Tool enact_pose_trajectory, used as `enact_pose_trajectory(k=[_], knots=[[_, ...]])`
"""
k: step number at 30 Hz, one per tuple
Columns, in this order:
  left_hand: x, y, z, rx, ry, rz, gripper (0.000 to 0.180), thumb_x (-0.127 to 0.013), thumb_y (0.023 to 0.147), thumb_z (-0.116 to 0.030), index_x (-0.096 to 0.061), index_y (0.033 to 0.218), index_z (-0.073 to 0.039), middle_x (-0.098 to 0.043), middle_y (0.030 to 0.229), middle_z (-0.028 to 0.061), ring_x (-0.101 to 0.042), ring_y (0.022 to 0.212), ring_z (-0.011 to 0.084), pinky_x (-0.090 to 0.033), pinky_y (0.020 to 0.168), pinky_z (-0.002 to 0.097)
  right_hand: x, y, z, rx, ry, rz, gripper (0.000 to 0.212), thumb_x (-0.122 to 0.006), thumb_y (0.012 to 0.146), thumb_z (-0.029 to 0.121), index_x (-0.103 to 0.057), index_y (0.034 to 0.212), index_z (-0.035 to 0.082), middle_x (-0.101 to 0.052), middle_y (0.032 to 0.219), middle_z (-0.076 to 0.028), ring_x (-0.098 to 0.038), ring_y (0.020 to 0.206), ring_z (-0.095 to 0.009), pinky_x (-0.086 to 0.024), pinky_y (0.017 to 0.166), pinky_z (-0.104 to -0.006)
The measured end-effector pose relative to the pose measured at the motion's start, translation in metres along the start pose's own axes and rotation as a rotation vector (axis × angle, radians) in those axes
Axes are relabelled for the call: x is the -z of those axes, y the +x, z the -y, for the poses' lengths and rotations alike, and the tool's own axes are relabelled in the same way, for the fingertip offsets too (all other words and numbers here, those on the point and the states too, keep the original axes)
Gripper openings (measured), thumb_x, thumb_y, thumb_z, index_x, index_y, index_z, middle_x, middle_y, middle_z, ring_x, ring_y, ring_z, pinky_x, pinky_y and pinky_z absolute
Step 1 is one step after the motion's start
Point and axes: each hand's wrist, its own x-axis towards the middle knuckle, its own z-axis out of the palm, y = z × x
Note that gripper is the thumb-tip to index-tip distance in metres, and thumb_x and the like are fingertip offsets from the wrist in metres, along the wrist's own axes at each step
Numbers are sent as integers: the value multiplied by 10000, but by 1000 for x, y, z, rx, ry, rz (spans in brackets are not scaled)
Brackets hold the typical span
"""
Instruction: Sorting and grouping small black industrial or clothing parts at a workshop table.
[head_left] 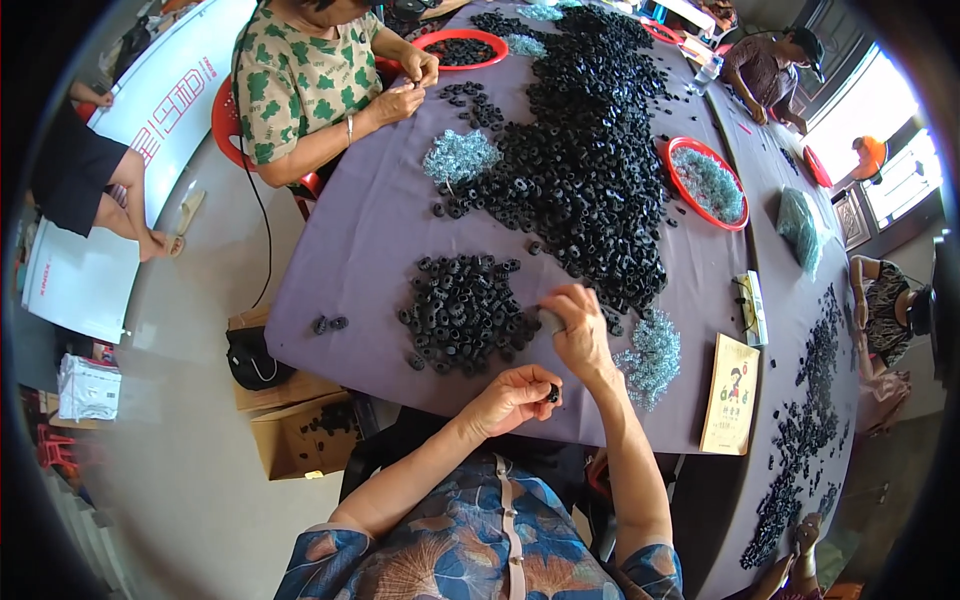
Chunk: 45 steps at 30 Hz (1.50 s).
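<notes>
At the table's near edge, my left hand (pixel 515 402) pinches a small black ring-shaped part (pixel 553 393) between thumb and fingers. Just above and to its right is my right hand (pixel 578 328), fingers curled and partly smeared by motion; what they hold, if anything, I cannot make out. A small pile of black parts (pixel 465 312) lies in front of my left hand. Clear bluish small pieces (pixel 652 362) are heaped right beside my right wrist. Beyond both hands, a long heap of black parts (pixel 592 170) stretches toward the far end.
A purple cloth covers the table (pixel 345 235). Red trays (pixel 738 222) hold clear pieces and black parts. A booklet (pixel 731 395) and a small box (pixel 752 308) lie at right. Co-workers sit around, one (pixel 310 90) at far left. A cardboard box (pixel 290 440) stands on the floor.
</notes>
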Motion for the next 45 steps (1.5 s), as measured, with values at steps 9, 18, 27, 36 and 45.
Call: enact_pose_trajectory(k=[9, 18, 27, 36, 45], knots=[[1, 6, 1, 54, 17, 77, 146, -548, 897, -89, -617, 1012, -31, -612, 884, 103, -554, 722, 160, -441, 665, 285, -18, 12, -39, -129, -306, -1, 402, -599, 689, 3, -600, 1087, 57, -530, 1150, -89, -508, 985, -296, -410, 828, -400], [1, 7, 0, 60, 13, 66, 154, -544, 905, -98, -613, 1023, -28, -616, 876, 103, -552, 712, 144, -437, 663, 276, 0, -9, -18, 21, 32, 180, 417, -529, 591, -103, -635, 976, 16, -584, 1087, -131, -527, 996, -323, -430, 886, -381], [-1, 8, -1, 62, 25, 83, 149, -531, 908, -91, -614, 1013, -28, -607, 888, 100, -546, 722, 144, -441, 679, 289, -7, 24, -47, -223, -332, -8, 220, -619, 685, 46, -637, 904, 57, -590, 851, -101, -567, 843, -291, -461, 750, -384], [-1, 9, 1, 56, 48, 77, 149, -521, 910, -85, -606, 1020, -32, -611, 893, 104, -554, 721, 154, -441, 678, 289, -24, 28, -54, -268, -452, 77, 119, -582, 745, 56, -542, 857, 48, -568, 865, -118, -582, 833, -292, -474, 717, -390], [1, 7, 5, -70, 38, -31, 131, -561, 892, -76, -601, 1002, -18, -616, 869, 117, -566, 679, 155, -460, 643, 283, 25, -38, -2, -557, 390, -146, 229, -494, 779, -80, -560, 978, 12, -633, 781, -129, -631, 688, -218, -489, 632, -295]])
